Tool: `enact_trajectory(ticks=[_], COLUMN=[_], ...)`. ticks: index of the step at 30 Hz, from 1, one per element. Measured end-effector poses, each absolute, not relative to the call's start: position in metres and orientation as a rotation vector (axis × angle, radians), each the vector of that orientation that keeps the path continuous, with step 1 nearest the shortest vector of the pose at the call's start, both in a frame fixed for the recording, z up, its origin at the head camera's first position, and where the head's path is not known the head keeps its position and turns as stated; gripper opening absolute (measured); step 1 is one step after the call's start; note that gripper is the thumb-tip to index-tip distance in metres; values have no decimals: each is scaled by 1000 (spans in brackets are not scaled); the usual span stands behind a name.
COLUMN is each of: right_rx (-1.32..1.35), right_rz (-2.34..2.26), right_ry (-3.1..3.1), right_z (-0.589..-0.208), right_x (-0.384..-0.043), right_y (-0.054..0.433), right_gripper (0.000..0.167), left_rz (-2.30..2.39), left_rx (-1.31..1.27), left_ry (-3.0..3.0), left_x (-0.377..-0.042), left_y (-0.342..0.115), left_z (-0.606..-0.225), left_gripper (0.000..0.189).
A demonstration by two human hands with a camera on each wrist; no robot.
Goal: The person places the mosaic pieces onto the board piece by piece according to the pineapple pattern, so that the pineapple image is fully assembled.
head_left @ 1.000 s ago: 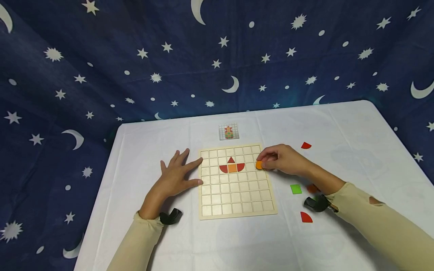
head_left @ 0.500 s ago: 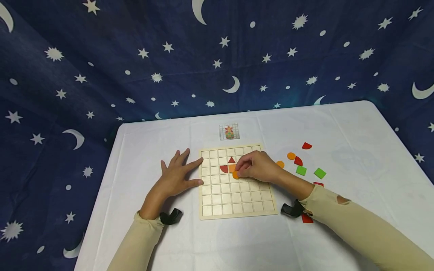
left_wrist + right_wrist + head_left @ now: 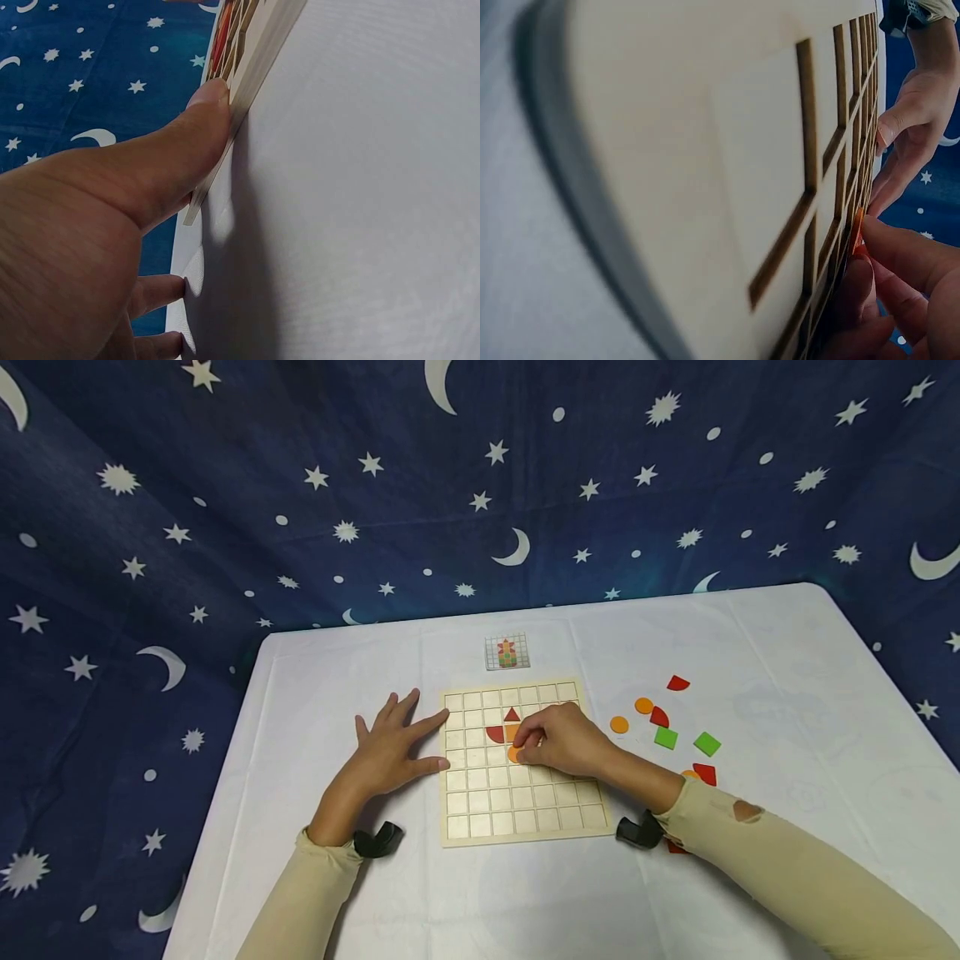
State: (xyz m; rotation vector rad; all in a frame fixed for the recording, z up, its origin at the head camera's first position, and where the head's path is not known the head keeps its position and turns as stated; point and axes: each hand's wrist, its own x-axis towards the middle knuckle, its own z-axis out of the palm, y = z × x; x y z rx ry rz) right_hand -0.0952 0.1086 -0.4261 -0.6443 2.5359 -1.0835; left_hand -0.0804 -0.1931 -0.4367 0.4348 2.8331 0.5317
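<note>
A pale wooden board (image 3: 478,825) with a raised grid lies on the table. Thumb and index finger of my left hand (image 3: 386,752) touch its left edge, fingers spread; the left wrist view shows the thumb (image 3: 176,154) against the rim. Over the board, my right hand (image 3: 570,742) pinches an orange disc (image 3: 513,755) at the cell just below an orange square (image 3: 512,732). The right wrist view shows the disc (image 3: 857,229) low at the grid. A red triangle (image 3: 512,715) sits above the square, a red quarter circle (image 3: 495,735) left of it. My right fingers hide the square's right side.
A small pattern card (image 3: 507,652) lies behind the board. Loose pieces lie to the right: orange discs (image 3: 619,725), green squares (image 3: 707,743) and red quarter circles (image 3: 678,683), some partly under my right sleeve. A star-patterned cloth (image 3: 420,485) hangs behind the white-covered table (image 3: 337,668).
My right hand has carried the orange disc leftward from the board's right edge to the cell below the orange square. The left hand has stayed put.
</note>
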Motion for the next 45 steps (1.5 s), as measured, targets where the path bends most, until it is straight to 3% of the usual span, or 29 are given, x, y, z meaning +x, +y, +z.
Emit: enact_trajectory(ticks=[16,26,34,45], right_rx=[-622,-292,-121,-36], right_rz=[-1093,-916,-757,-763], right_ry=[2528,2781,2979,2870], right_z=[-421,-398,-403,-419], right_x=[-99,-118,-124,-128], right_y=[124,217,294,320], right_gripper=[9,18,29,42], left_rz=[540,529,512,524], left_rx=[444,455,455,470], left_ry=[2832,2834,2834,2855], left_x=[-80,-79,-79,-77], left_y=[-195,-194,-195,-195], left_z=[-437,-436,-435,-436], left_gripper=[78,76,76,76])
